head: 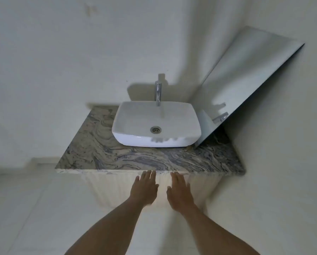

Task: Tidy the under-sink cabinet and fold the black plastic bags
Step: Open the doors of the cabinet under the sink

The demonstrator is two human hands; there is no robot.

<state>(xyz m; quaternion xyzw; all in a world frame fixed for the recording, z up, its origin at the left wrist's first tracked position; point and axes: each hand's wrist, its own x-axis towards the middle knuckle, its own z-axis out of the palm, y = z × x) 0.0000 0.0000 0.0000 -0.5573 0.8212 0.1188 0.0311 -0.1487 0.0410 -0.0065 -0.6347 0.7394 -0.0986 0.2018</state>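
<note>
Facing the cabinet (102,186), left hand (145,189) and right hand (179,193) spread flat.

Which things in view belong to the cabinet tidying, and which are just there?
Job: cabinet, left hand, right hand, both open at its front; no bags in view.
Just there: basin, tap, mirror, counter.

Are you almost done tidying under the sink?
No, this is just the start. Done: nothing shows yet; the cabinet front under the counter looks shut and no bags are in view. In hand: the left hand and right hand, fingers straight, reach toward the cabinet just below the counter edge. Left: opening it, tidying inside and folding the bags.
</note>
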